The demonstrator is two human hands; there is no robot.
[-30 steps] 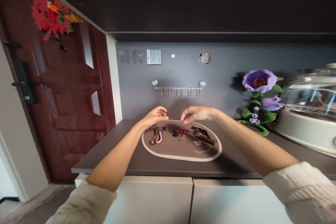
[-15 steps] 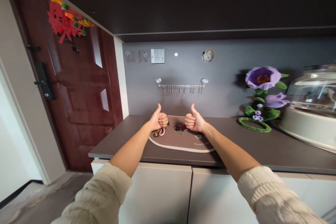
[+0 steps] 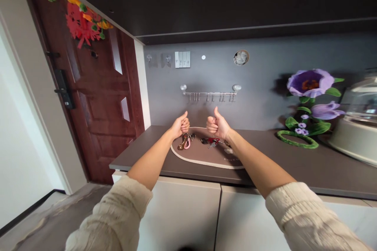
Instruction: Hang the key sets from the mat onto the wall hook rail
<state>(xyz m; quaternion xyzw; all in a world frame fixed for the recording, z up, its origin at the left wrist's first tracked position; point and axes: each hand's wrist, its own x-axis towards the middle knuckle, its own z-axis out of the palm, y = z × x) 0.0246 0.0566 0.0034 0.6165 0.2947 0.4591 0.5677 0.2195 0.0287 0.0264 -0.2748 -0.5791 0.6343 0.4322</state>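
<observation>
My left hand (image 3: 180, 124) is closed in a fist with the thumb pointing up, and nothing shows in it. Just below it, a keychain (image 3: 185, 142) with a brown charm and a pink loop lies on a brown oval mat (image 3: 200, 159) with a pale border. My right hand (image 3: 218, 124) makes the same thumb-up fist, with nothing visible inside. Under and beside it on the mat rests a bunch of keys (image 3: 212, 141) with red and black parts, partly covered by the right wrist. Both hands hover above the mat, apart from each other.
A rail with several hooks (image 3: 209, 94) is fixed to the grey wall, below switches (image 3: 182, 59). Purple fabric flowers (image 3: 309, 84) and a clear-domed appliance (image 3: 353, 125) stand at right on the counter (image 3: 265, 157). A shelf (image 3: 206, 8) overhangs. A dark red door (image 3: 103, 106) is at left.
The view has shifted, so the scene sits slightly further right. Both fists have risen a little relative to the mat, showing more of the keychain and keys. The thumbs remain up.
</observation>
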